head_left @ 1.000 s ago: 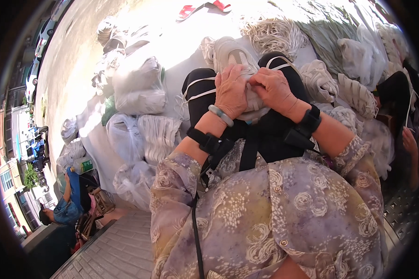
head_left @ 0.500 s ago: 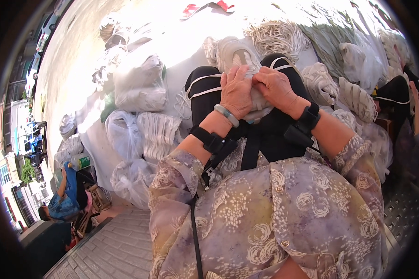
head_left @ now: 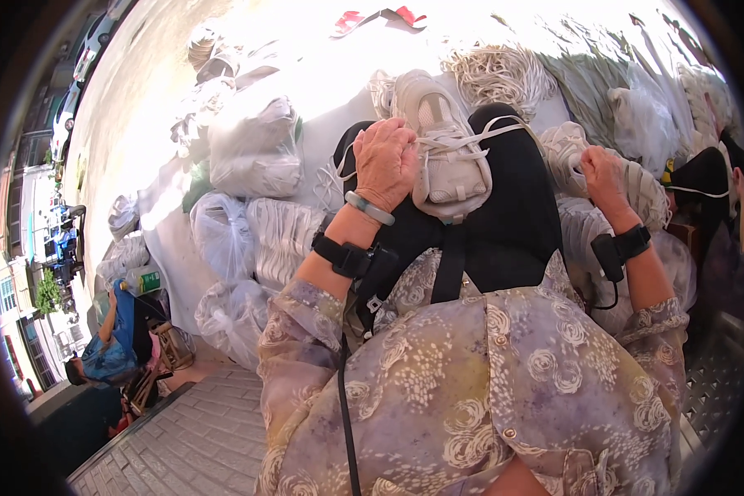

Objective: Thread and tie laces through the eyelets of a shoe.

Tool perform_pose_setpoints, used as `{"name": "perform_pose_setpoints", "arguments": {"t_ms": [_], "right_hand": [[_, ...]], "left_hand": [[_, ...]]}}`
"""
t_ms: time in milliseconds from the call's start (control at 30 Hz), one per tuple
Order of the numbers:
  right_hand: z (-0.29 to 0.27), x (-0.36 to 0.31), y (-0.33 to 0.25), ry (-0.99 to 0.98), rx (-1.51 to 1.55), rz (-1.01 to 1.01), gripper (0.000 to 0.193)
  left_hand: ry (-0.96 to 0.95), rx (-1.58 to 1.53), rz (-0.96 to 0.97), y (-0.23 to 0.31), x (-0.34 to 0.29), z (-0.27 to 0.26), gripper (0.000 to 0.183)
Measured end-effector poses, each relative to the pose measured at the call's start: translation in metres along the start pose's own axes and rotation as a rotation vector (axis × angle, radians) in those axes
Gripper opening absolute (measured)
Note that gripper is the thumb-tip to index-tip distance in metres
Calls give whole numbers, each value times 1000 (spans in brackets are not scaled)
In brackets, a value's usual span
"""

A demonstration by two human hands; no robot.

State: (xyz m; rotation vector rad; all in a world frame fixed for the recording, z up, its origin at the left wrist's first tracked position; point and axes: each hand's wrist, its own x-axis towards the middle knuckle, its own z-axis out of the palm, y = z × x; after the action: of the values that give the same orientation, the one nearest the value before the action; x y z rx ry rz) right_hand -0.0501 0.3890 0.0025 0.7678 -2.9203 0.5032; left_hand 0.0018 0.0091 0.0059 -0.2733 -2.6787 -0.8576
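A pale off-white sneaker or shoe upper [head_left: 456,183] lies on my lap between my black-clad knees, its toe pointing away from me. White shoelace [head_left: 453,147] crosses its front in loose strands. My left hand [head_left: 386,164] is closed at the shoe's left side, gripping a strand of the lace. Well off to the right, my right hand [head_left: 603,178] is also closed. A length of lace runs from the shoe over my right knee toward it; the exact pinch is too small to see.
A heap of white laces [head_left: 504,78] lies beyond my knees. Bundled shoe uppers [head_left: 567,155] sit to the right. At left are plastic bags [head_left: 221,231] and a stack of white pieces [head_left: 285,236]. A person in blue [head_left: 112,364] sits far left.
My hands were together over the shoe's lacing and have parted. The right hand has swung far right, the left slightly left, and the shoe's lacing and heel end now show.
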Motion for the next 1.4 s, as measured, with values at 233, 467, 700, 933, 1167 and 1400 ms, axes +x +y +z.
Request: {"name": "perform_pose_setpoints", "arguments": {"t_ms": [233,467,700,933,1167,1400], "right_hand": [[-4,13,-51,6,420,40,5],[28,61,-133,122,409,-271,10],[37,75,-145,-109,374,-200,12],[34,74,-148,-50,231,-236,4],[14,59,-122,266,121,-407,7],[-36,7,-32,409,-63,-158,6]], "left_hand": [[-48,56,22,11,9,23,15],[-110,227,200,30,18,10,12],[-280,425,168,28,12,-4,14],[-206,494,308,7,17,-8,3],[301,-79,-325,-8,17,-18,16],[423,-676,-760,-18,3,-18,13]]}}
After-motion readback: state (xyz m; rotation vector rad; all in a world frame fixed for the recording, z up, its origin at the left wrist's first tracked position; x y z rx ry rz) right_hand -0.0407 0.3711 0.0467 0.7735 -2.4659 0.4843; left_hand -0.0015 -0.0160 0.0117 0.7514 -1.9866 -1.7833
